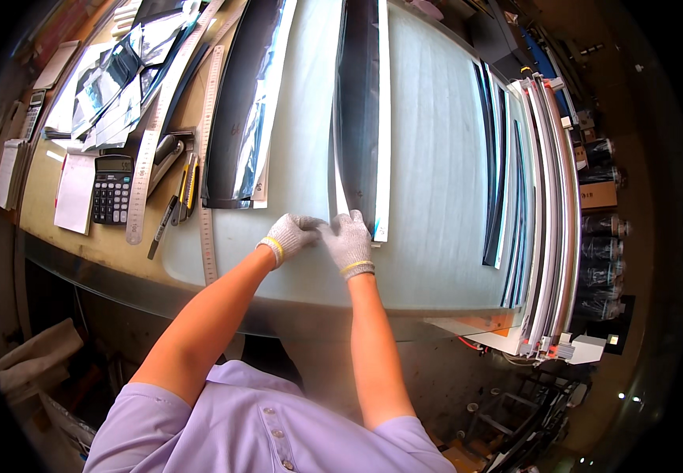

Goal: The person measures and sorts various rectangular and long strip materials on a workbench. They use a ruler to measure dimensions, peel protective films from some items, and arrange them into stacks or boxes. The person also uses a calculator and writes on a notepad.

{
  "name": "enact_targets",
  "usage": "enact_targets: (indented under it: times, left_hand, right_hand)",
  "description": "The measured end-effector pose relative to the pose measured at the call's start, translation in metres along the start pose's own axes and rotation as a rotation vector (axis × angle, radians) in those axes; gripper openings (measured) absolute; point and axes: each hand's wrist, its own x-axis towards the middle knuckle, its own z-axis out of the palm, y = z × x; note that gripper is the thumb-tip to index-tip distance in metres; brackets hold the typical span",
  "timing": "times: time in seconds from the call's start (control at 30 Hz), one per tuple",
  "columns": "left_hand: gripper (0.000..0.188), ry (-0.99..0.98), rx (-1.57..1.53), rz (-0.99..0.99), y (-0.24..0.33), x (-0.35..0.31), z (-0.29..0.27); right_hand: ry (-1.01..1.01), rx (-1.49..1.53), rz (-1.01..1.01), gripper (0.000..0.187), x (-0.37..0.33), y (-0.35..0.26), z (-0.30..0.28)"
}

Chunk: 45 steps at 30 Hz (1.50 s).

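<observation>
Two hands (288, 238) (349, 243) prob. on strip (361, 110); calc. (111, 197), rulers (146, 162) L.

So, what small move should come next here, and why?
Probably a gentle lift of the dark strip by its near left corner: the right hand is at that end, where the pale band along its left side reaches, and the left hand is close beside it. Whether either already pinches an edge is hard to tell.

Blk calc (111, 197) beside wht notepad (75, 197), brn box (598, 195) far R; paper stack (9, 173) far L
</observation>
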Motion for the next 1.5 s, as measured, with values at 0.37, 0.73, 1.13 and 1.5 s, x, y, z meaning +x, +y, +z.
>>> enact_targets:
  times: [0.37, 0.73, 1.13, 1.5]
  left_hand:
    - [0.032, 0.012, 0.034, -0.052, 0.008, 0.001, 0.002]
    - [0.04, 0.058, 0.076, 0.031, 0.0, 0.01, 0.002]
    - [0.036, 0.088, 0.228, 0.082, 0.002, -0.032, -0.016]
    - [0.032, 0.508, 0.656, 0.109, 0.016, -0.176, -0.124]
  right_hand:
    - [0.013, 0.17, 0.186, 0.031, 0.011, 0.023, 0.003]
    - [0.205, 0.005, 0.041, 0.036, -0.012, 0.003, 0.029]
    - [0.431, -0.139, -0.111, 0.043, -0.009, 0.016, 0.081]
    - [0.287, -0.279, 0.008, 0.045, 0.048, 0.0, 0.048]
